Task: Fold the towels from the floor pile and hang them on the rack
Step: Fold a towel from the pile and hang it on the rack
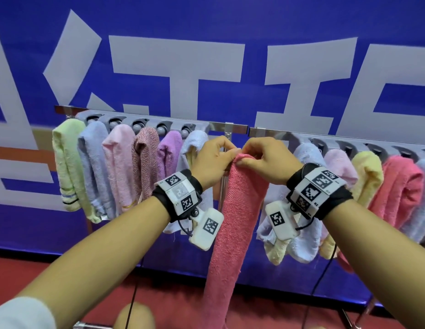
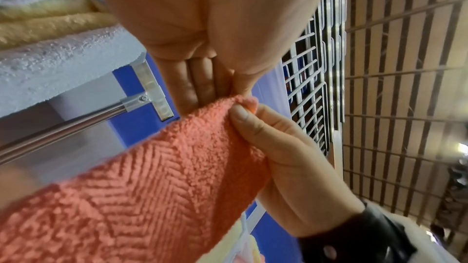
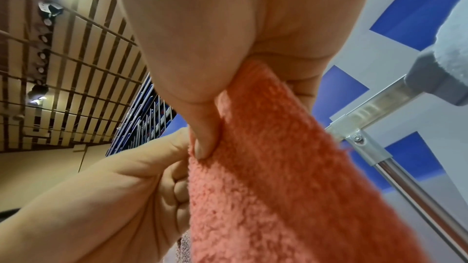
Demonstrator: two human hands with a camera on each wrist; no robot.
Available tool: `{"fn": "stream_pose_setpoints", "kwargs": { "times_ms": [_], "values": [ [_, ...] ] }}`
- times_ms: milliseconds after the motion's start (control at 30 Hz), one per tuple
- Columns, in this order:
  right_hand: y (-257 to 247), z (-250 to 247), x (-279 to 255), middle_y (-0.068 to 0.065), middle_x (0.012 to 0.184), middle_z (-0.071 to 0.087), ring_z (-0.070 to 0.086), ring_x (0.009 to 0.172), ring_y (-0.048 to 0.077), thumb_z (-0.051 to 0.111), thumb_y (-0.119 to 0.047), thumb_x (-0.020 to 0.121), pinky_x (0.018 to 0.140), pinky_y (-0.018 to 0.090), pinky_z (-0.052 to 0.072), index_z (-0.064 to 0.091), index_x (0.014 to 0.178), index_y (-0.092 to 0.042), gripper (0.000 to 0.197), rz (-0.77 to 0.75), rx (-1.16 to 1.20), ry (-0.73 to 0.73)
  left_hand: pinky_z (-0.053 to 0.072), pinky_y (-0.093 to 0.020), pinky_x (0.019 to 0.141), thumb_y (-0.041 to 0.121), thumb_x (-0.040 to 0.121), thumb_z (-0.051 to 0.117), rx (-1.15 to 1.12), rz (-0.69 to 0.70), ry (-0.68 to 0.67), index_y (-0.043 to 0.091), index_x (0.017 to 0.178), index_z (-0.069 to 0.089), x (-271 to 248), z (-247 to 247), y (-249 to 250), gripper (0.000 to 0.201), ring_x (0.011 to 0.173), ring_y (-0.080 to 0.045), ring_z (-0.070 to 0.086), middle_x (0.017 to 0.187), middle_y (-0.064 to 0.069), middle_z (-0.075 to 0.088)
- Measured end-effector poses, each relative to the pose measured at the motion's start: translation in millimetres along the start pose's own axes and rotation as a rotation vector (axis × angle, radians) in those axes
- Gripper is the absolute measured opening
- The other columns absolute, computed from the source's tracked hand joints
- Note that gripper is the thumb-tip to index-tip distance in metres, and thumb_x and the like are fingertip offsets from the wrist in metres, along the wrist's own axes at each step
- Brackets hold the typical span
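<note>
While both the left hand [image 1: 212,160] and right hand [image 1: 268,160] pinch the coral towel [image 1: 232,222] top, hung towels [image 1: 116,167] flank the fingers; this one remains unhung.

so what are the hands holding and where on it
Both the left hand and right hand pinch the coral towel at its top end.

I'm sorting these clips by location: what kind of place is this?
Probably an indoor hall or demo space, not a home: a large blue banner, red floor, slatted ceiling, and a freestanding towel rack.
</note>
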State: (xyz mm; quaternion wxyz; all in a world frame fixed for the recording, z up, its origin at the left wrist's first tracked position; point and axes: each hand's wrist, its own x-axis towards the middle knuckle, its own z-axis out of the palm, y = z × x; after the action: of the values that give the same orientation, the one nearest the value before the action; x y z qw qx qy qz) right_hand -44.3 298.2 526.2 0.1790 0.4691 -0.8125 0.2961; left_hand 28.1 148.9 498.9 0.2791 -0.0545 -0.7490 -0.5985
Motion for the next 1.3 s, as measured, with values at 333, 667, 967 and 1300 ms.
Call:
{"fn": "stream_pose_setpoints", "kwargs": {
  "times_ms": [333, 667, 967, 1300],
  "values": [
    [-8.2, -5.1, 9.1, -0.007, 0.079, 0.061, 0.056, 0.076, 0.013, 0.067, -0.029, 0.089, 0.069, 0.026, 0.041, 0.057, 0.082, -0.018, 0.016, 0.063, 0.088, 0.187, 0.058, -0.032, 0.073, 0.050, 0.079, 0.073, -0.057, -0.221, -0.329, 0.012, 0.101, 0.069, -11.0, -0.4, -31.5, 0.044, 0.079, -0.021, 0.072, 0.087, -0.003, 0.075],
    [47.7, -43.6, 2.9, -0.005, 0.077, 0.060, 0.058, 0.080, 0.015, 0.070, -0.030, 0.083, 0.078, 0.031, 0.050, 0.063, 0.086, -0.016, 0.016, 0.482, 0.242, 0.644, 0.038, -0.026, 0.056, 0.047, 0.067, 0.082, -0.083, -0.330, -0.238, 0.011, 0.068, 0.065, -27.0, -56.3, -77.3, 0.039, 0.056, -0.014, 0.050, 0.064, -0.004, 0.059],
    [8.2, 15.9, -8.2, 0.000, 0.106, 0.069, 0.064, 0.102, 0.015, 0.062, -0.015, 0.085, 0.092, 0.024, 0.046, 0.069, 0.107, -0.013, 0.023, 0.267, 0.161, 0.170, 0.038, -0.013, 0.045, 0.025, 0.095, 0.060, -0.146, -0.236, -0.328, 0.013, 0.069, 0.062, -7.5, -38.4, -17.5, 0.029, 0.046, -0.003, 0.046, 0.055, 0.008, 0.053],
    [-16.1, 49.7, -20.9, 0.004, 0.075, 0.057, 0.053, 0.068, 0.014, 0.057, -0.026, 0.071, 0.065, 0.027, 0.043, 0.065, 0.085, -0.006, 0.026, 0.420, 0.834, -0.265, 0.038, -0.016, 0.046, 0.024, 0.072, 0.065, -0.080, -0.278, -0.407, 0.011, 0.071, 0.063, -9.6, -39.4, -17.5, 0.013, 0.047, 0.000, 0.052, 0.056, 0.009, 0.057]
  ]
}}
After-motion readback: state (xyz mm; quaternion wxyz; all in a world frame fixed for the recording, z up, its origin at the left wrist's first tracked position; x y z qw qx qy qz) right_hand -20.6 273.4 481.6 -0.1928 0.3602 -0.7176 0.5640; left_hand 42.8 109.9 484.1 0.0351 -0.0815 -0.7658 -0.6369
